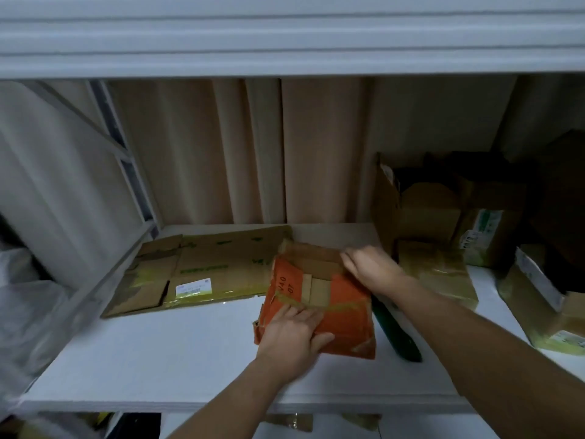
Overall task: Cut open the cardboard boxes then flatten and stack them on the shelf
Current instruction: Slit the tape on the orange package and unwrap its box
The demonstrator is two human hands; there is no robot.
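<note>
The left hand (292, 335) lies on the near left corner of the orange box (319, 307), fingers straight and close together, pressing flat on its top, thumb spread toward the right. The box sits on the white shelf (158, 359), its top flaps partly open and showing brown cardboard.

The right hand (368, 264) is at the far right edge of the box, fingers curled over a brown flap; motion blur hides whether they pinch it or only press it.

Left of the left fingers a flattened box (202, 274) lies flat on the shelf, its right end just beside the orange box. Bare shelf runs before it to the front edge.

Under the right forearm, just right of the orange box, lies a dark green object (399, 337), partly covered and hard to name.

Right of the right fingers stand several brown boxes (443, 217), crowding that end; the nearest one (544, 312) is cut off by the frame.
</note>
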